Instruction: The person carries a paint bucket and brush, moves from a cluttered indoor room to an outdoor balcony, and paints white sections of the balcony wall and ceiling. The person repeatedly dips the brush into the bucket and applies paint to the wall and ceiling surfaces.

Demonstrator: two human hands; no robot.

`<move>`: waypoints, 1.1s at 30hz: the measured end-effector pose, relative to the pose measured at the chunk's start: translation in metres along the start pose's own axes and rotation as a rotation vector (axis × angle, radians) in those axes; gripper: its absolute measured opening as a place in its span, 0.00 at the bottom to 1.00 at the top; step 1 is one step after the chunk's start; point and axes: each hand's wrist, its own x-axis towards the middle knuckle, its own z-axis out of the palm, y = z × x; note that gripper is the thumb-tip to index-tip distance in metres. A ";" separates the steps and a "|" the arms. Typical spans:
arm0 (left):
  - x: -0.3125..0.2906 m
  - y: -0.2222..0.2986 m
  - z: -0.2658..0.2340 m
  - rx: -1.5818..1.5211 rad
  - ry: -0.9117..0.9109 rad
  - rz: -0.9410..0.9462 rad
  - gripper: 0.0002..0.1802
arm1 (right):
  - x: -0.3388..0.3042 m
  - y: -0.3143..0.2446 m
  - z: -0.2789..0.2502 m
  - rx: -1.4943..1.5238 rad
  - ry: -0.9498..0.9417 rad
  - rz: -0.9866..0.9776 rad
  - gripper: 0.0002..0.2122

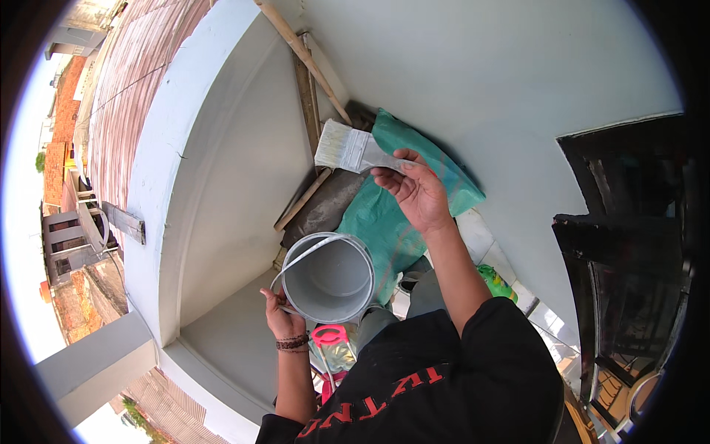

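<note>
My right hand [418, 192] is closed on the handle of a wide paintbrush [340, 146], its pale, paint-coated bristles pointing left. The brush is held up in front of the wall corner, above and apart from the bucket. Lower and to the left, my left hand [284, 317] grips a grey-white paint bucket [330, 285] at its side near the rim. The bucket's mouth faces me and its inside looks coated in pale grey; I cannot tell how much paint is in it. Its wire handle [302, 255] arches across the upper left of the opening.
Behind the brush, a green sack [388, 214] and a dark grey sack [323, 203] lie in the corner, with wooden poles [307, 59] leaning there. A low wall [229, 177] stands left, rooftops beyond. Black-framed windows [629, 251] are at right. Something pink [329, 335] sits below the bucket.
</note>
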 end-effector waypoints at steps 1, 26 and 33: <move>0.002 -0.007 -0.001 -0.003 0.015 -0.005 0.22 | 0.015 -0.002 -0.005 -0.001 0.028 -0.046 0.12; 0.008 -0.170 -0.129 0.041 0.192 -0.449 0.16 | 0.215 0.212 0.046 -0.826 -0.391 -0.863 0.11; 0.012 -0.171 -0.126 0.078 0.220 -0.460 0.13 | 0.215 0.182 0.007 -0.879 -0.288 -0.973 0.11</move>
